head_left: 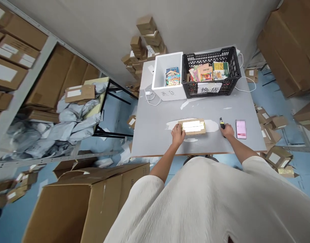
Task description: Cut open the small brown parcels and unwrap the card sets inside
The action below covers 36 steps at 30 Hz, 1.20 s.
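Note:
On the grey table (155, 141) lies a small cardboard box (193, 127) with a white label on top. My left hand (178, 134) grips the box at its left end, fingers over the edge. To the right, my right hand (227, 131) is closed around a box cutter (222, 123) with a black and yellow body, its tip pointing away from me. The cutter is apart from the box. Just right of that hand a phone (241, 129) with a lit pink screen lies flat on the table.
At the table's back stand a white foam bin (169, 93) and a black plastic crate (212, 91), both holding books. Cardboard boxes (147, 33) are stacked against the wall. Left is a shelf rack with grey parcels (66, 118). A large open carton (94, 202) stands at my lower left.

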Motion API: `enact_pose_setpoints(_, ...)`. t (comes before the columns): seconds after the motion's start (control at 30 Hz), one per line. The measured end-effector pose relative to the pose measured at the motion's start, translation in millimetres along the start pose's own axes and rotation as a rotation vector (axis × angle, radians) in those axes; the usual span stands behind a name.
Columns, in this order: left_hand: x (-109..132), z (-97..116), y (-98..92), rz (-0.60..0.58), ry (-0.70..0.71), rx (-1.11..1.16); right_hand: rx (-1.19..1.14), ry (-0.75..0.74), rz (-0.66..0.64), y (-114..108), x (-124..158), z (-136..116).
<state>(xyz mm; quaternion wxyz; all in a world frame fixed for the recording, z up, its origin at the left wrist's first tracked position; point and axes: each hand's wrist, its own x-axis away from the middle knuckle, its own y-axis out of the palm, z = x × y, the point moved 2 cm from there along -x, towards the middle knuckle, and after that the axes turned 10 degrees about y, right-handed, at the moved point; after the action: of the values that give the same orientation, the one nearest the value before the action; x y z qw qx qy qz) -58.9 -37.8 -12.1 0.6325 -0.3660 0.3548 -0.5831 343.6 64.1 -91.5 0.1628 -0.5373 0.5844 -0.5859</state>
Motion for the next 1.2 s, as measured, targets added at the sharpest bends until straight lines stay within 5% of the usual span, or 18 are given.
enact_pose_setpoints(0.13, -5, -3, 3.6, 0.002, 0.003, 0.065, -0.117, -0.118, 0.055, -7, 13, -20)
enact_pose_setpoints(0.37, -21, 0, 12.2, 0.004, 0.112, 0.151, -0.477, -0.476, -0.092, -9, 72, -85)
enact_pose_setpoints(0.67, -24, -9, 28.0, 0.092, 0.039, 0.398, -0.508, -0.383, -0.061, -23, 102, -95)
enact_pose_setpoints(1.2, -30, -11, 37.1, 0.112, 0.056, 0.559, -0.170, -0.467, -0.034, -44, 84, -113)
